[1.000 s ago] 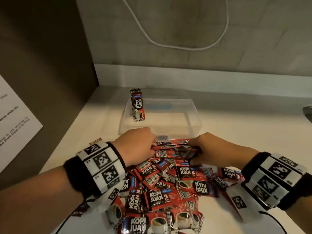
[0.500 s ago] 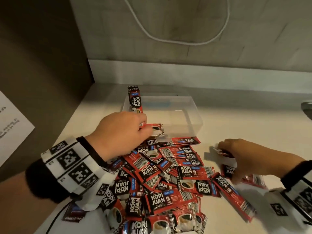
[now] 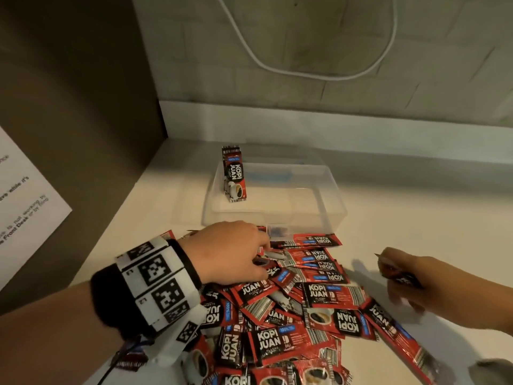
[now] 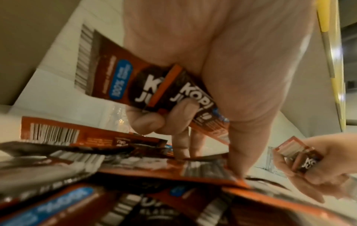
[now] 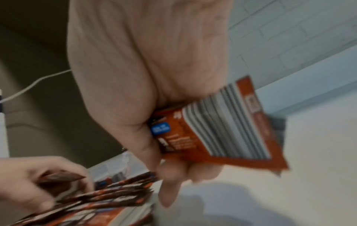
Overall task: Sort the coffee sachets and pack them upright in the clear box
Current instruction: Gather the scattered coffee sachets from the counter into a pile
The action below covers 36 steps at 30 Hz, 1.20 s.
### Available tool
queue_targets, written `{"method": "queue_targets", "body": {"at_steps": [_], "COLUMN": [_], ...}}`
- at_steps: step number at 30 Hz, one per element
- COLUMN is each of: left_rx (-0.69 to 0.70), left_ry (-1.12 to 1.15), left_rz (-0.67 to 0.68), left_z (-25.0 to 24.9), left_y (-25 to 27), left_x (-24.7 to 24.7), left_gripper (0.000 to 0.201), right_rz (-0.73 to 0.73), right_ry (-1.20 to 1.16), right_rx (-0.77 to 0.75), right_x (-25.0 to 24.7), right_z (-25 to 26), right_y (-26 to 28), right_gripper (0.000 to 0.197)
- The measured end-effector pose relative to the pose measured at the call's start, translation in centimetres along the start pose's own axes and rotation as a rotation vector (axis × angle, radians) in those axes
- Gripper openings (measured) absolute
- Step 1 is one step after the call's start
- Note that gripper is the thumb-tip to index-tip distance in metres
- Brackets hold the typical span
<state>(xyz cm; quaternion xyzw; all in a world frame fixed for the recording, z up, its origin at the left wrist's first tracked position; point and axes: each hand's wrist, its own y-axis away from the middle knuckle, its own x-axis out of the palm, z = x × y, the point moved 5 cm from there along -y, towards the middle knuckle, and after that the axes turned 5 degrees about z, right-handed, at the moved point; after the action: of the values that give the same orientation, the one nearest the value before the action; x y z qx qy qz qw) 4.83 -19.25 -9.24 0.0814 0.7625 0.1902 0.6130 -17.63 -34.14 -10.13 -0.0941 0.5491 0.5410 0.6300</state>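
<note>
Pale counter (image 3: pixel 416 223) by tiled wall: both hands clutch gathered sachets, left hand (image 3: pixel 230 251) fingering the pile (image 3: pixel 305 315) for another, right hand (image 3: pixel 410 276) beside it; box (image 3: pixel 337 207) beyond holds one upright stack (image 3: pixel 234 173), likely batching.

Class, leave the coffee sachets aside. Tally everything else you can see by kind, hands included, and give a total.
clear box: 1
hands: 2, the left hand and the right hand, each holding coffee sachets
white cable: 1
printed paper sheet: 1
Total: 5
</note>
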Motion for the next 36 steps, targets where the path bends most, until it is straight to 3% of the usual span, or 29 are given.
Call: {"method": "queue_targets", "body": {"at_steps": [2,5,7,11,15,18,25,30,36], "left_rx": [-0.019,-0.037,-0.029,-0.014,0.004,0.007,-0.030,-0.062,-0.011], "left_ry": [-0.014,-0.068,-0.109,-0.134,-0.023,0.088,0.500,0.576,0.681], "left_rz": [-0.017,-0.067,-0.098,-0.131,-0.123,-0.103,-0.043,0.057,0.049], "left_z": [0.0,-0.3,-0.6,-0.3,0.5,1.0,2.0,2.0,1.8], "left_y": [-0.2,-0.3,-0.3,-0.3,0.5,1.8,3.5,3.3,3.5], "left_x": [0.2,0.2,0.1,-0.1,-0.8,-1.7,-2.5,-1.3,-1.4], "left_gripper": [0.037,0.035,0.034,0.026,0.022,0.004,0.016,0.046,0.065], "right_rz": [0.049,0.106,0.088,0.066,0.085,0.068,0.040,-0.066,0.001], "right_ry": [0.058,0.261,0.341,0.188,0.105,0.114,-0.055,0.275,0.430], "right_rx": [0.049,0.175,0.177,0.149,0.113,0.055,-0.264,-0.411,-0.399], "right_x": [0.4,1.5,2.3,2.5,2.4,1.7,-1.8,-2.4,-0.6], "right_z": [1.0,1.4,1.5,1.7,1.9,1.0,5.5,8.6,9.2], "right_y": [0.5,0.8,0.8,1.1,1.6,1.0,-1.6,-4.3,-6.3], "right_gripper": [0.020,0.059,0.053,0.045,0.033,0.020,0.022,0.049,0.037]}}
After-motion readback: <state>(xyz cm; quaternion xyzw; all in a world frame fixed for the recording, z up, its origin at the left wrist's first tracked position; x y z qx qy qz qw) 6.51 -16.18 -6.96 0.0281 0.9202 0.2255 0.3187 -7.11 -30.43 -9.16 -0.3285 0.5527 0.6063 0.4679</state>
